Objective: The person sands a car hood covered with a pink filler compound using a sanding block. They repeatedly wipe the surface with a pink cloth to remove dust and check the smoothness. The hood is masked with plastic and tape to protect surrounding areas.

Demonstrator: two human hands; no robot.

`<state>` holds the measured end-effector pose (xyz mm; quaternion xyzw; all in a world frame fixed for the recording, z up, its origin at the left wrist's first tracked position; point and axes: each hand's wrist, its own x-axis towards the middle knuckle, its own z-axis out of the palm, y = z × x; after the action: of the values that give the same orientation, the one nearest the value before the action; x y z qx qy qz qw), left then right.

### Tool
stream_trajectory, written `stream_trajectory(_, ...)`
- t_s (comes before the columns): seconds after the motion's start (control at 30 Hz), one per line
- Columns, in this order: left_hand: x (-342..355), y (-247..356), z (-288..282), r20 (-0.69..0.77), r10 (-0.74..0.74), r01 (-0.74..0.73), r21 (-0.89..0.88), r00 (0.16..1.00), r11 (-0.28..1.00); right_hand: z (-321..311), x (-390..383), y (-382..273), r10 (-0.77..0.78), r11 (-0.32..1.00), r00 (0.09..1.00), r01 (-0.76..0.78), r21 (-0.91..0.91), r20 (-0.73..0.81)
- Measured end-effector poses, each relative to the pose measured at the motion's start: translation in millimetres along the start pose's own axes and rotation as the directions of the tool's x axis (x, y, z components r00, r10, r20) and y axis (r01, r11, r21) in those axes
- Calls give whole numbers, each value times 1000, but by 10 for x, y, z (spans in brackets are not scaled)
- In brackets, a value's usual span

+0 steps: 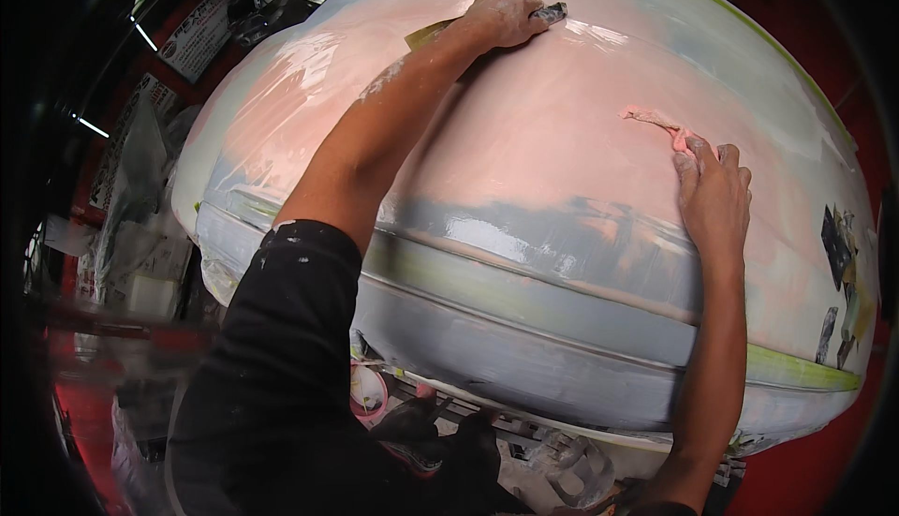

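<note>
A large, glossy wet curved body panel (543, 132), patched in pink, grey and white, spreads in front of me. On its far part my left hand (506, 20) is closed over what looks like a sanding block (552, 13), pressed flat to the surface. The block's dark end shows past my fingers, and a yellowish edge sticks out on the other side; its middle is hidden under the hand. To the right and nearer, my right hand (716, 188) pinches a crumpled wet pink cloth (682, 138), whose loose end trails on the panel.
Dark torn patches (840, 249) mark the panel's right side. Grooved trim lines (524, 277) cross its near side. Below it stands a pink-rimmed bucket (368, 392). Sign sheets (197, 40) and plastic-covered items (140, 160) are at the left, with red flooring (796, 464) at the right.
</note>
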<state>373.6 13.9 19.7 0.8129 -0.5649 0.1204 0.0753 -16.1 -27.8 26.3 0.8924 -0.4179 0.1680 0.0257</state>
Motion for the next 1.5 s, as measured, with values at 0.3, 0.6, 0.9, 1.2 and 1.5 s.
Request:
stream_trajectory(0.3,-1371,268,-411,-62,308,-312,-62,949,948,-71,-48,59,49,996,999,-48,-72,12)
stream_trajectory(0.6,-52,45,-100,55,-57,58,-9,997,998,-18,-29,31,-1,999,1000,1,-33,-2)
stream_trajectory(0.9,-1227,-7,-345,-84,255,-260,-60,963,964,-124,-48,-37,47,997,998,-45,-59,36)
stream_trajectory(1.2,-419,-207,-179,46,20,-20,5,999,1000,-108,-59,-4,16,1000,998,-15,-17,62)
stream_trajectory(1.5,-892,-483,-311,-86,183,-184,-8,979,983,-112,-41,-44,65,997,996,-62,-49,58)
